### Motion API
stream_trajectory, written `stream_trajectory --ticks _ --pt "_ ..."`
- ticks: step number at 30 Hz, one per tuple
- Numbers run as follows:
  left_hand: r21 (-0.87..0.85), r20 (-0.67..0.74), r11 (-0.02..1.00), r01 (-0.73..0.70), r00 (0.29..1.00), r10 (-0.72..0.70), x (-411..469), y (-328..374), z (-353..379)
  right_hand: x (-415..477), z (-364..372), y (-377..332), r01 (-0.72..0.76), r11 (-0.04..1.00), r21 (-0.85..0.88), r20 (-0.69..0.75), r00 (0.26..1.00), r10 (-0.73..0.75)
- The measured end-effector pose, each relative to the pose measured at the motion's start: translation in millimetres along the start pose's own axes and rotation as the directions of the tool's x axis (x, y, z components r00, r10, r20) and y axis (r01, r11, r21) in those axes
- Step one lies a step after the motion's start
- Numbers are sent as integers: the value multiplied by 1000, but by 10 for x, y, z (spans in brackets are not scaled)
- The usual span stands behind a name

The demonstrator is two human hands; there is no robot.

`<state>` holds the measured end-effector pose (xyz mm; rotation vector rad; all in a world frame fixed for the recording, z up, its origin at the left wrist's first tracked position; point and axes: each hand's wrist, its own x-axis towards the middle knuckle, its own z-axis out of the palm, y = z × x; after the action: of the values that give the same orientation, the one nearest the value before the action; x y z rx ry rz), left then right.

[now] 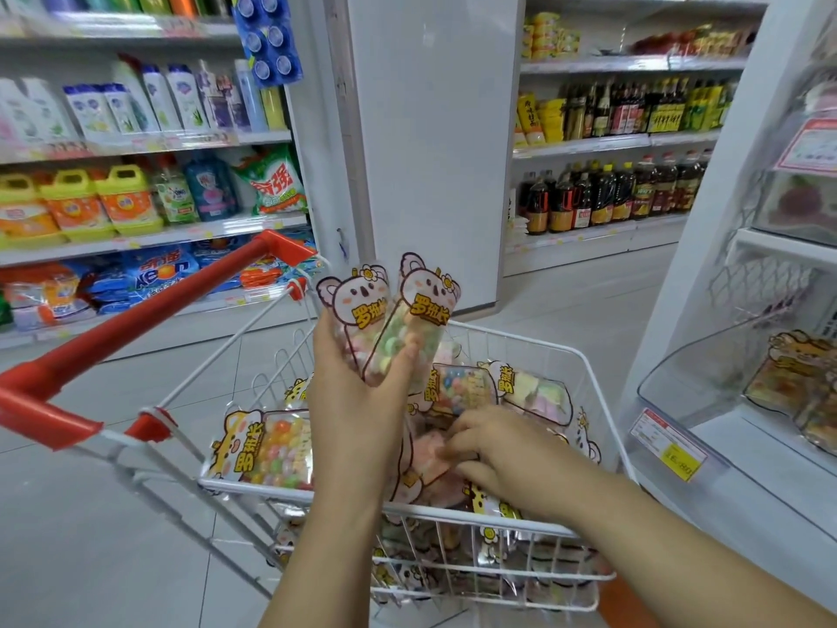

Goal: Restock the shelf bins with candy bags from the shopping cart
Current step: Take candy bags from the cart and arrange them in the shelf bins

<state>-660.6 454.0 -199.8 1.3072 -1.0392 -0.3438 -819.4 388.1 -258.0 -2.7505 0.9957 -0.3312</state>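
My left hand (358, 401) is raised above the white wire shopping cart (521, 342) and grips two koala-print candy bags (398, 319) upright, side by side. My right hand (493, 451) reaches down into the cart, its fingers curled onto a pink candy bag (428, 451) in the pile. Several more candy bags fill the cart, among them a tiger-print bag of coloured sweets (267, 446). At the right stands a clear shelf bin (693, 378) holding a few tiger-print candy bags (797, 383).
The cart's red handle (149, 310) runs off to the left. Shelves of detergent (113, 201) stand at left, shelves of sauce bottles (607, 192) at the back, with a white pillar (430, 142) between them. A yellow price tag (670, 441) hangs below the bin.
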Motion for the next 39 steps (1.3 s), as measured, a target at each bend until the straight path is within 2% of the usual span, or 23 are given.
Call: stream_trajectory --ticks 4,6,8,10,12,13,15,19,23,26,27,29,32,36,39 --pt "-49 -53 998 30 998 -33 32 9 -24 -130 -347 11 38 999 19 -134 990 -35" --pt "-58 -79 997 45 996 -49 25 20 -38 -287 -612 74 -34 997 67 -224 973 48" --pt "-99 -77 993 63 995 -70 -3 42 -25 -477 -841 168 -137 977 166 -347 919 188" --pt "-133 -51 988 82 995 -89 -37 50 29 -614 -945 239 -184 904 386 -503 780 373" --pt "-166 -14 980 108 994 -112 -71 46 135 -660 -911 251 -137 785 604 -594 578 559" --pt "-173 17 977 123 992 -122 -103 36 213 -661 -863 209 -119 753 648 -616 501 609" --pt "-189 93 968 163 985 -147 -192 5 390 -635 -744 50 -92 742 664 -641 440 629" --pt "-241 198 922 303 945 -259 -388 19 732 -586 -490 -112 -46 740 671 -640 468 610" --pt "-263 335 880 396 893 -302 -576 39 974 -705 -462 -88 -2 710 705 -572 590 570" --pt "-236 428 877 418 855 -292 -693 46 1117 -923 -610 7 -67 696 715 -487 667 564" --pt "-224 464 877 425 838 -287 -724 60 1167 -1011 -667 56 -88 707 702 -489 661 569" --pt "-199 545 881 429 796 -264 -787 133 1249 -1209 -777 144 -130 704 698 -511 599 617" --pt "-172 658 918 358 735 -164 -904 251 1377 -1525 -929 195 -86 579 810 -469 496 731" --pt "-141 804 928 345 587 -96 -1087 445 1560 -2014 -977 319 -77 393 916 -304 506 807" --pt "-131 862 896 424 495 -109 -1238 559 1727 -2335 -988 367 -42 352 935 -295 459 838"
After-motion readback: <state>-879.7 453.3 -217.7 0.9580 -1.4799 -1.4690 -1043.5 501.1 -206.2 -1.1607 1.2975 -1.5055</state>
